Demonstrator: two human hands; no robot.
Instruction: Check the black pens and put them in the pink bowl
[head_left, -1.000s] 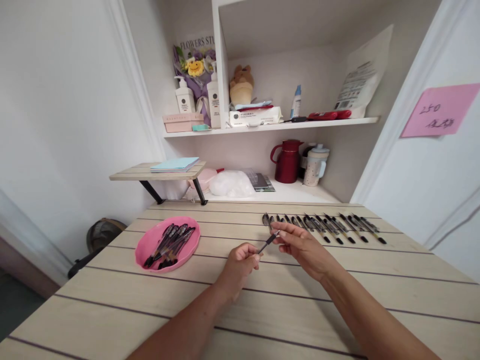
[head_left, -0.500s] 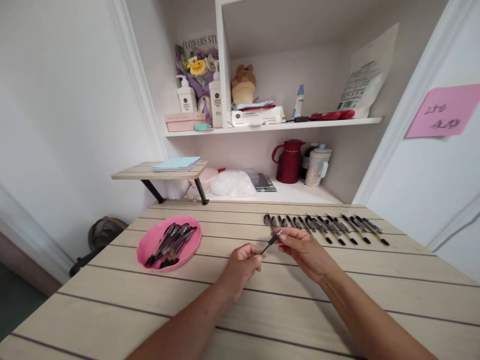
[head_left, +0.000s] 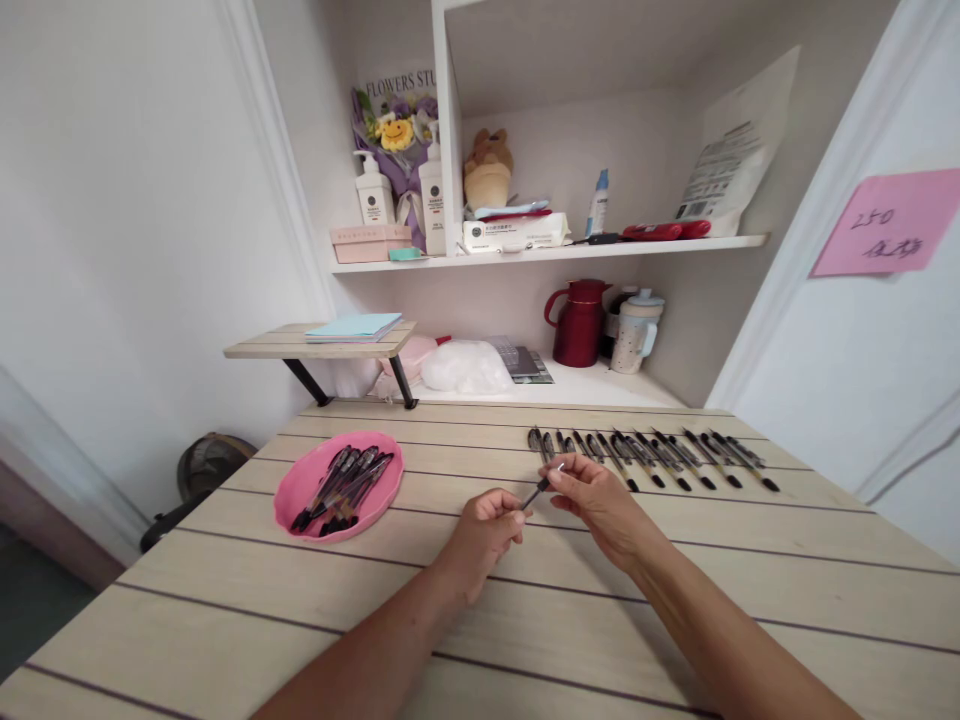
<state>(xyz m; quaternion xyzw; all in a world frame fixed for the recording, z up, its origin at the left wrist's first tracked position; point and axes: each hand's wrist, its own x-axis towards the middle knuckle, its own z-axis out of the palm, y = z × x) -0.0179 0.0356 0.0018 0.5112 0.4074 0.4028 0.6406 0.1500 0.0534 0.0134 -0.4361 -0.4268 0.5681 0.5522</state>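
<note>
My left hand [head_left: 484, 530] is closed round the lower end of a black pen [head_left: 537, 491] above the middle of the wooden table [head_left: 525, 620]. My right hand [head_left: 600, 497] pinches the pen's upper end with thumb and fingers. Just beyond the hands, a row of several black pens [head_left: 652, 450] lies side by side on the table. To the left, a pink plate [head_left: 296, 487] holds several more black pens [head_left: 341, 487].
A small wooden riser [head_left: 319, 347] with a light blue notebook stands at the table's back left. Shelves behind hold a red jug [head_left: 579, 322], a white cup, bottles, a tissue pack and a bouquet. A pink note [head_left: 889, 222] hangs on the right wall.
My right hand has shifted a little along the pen's upper end and closed in on it. The left hand has stayed nearly still, and the view has drifted slightly.
</note>
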